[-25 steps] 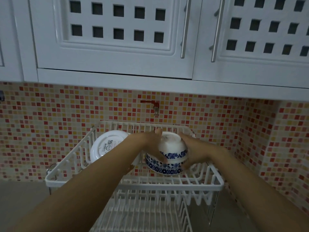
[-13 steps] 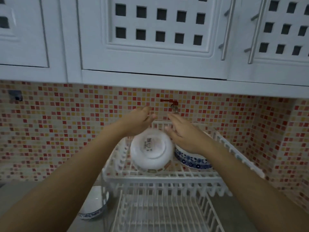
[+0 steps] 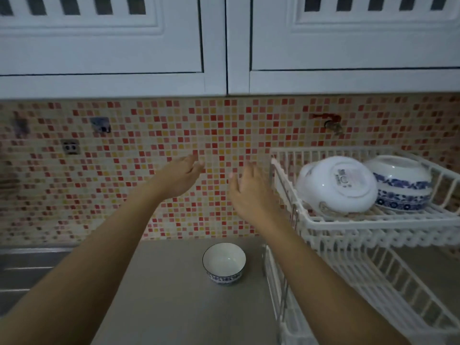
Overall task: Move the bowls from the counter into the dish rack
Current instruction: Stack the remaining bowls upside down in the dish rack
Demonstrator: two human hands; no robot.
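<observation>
A small white bowl with a blue patterned band point(image 3: 224, 263) stands upright on the grey counter point(image 3: 174, 307), just left of the white wire dish rack point(image 3: 373, 221). On the rack's upper tier a white bowl point(image 3: 336, 185) leans on its side with its base facing me, and a blue-patterned bowl point(image 3: 403, 186) sits upside down to its right. My left hand point(image 3: 178, 176) and my right hand point(image 3: 249, 192) hover in the air above the counter bowl, both with fingers apart and holding nothing.
A steel sink point(image 3: 27, 267) lies at the left edge. The mosaic tile wall point(image 3: 149, 183) carries a socket point(image 3: 71, 146) and a red tap point(image 3: 328, 122). White cabinets point(image 3: 224, 46) hang overhead. The rack's lower tier point(image 3: 385, 295) slopes down at the right.
Both hands let go of the blue-patterned bowl in the rack and drew back to the left. My view swung left, bringing the counter bowl to the middle.
</observation>
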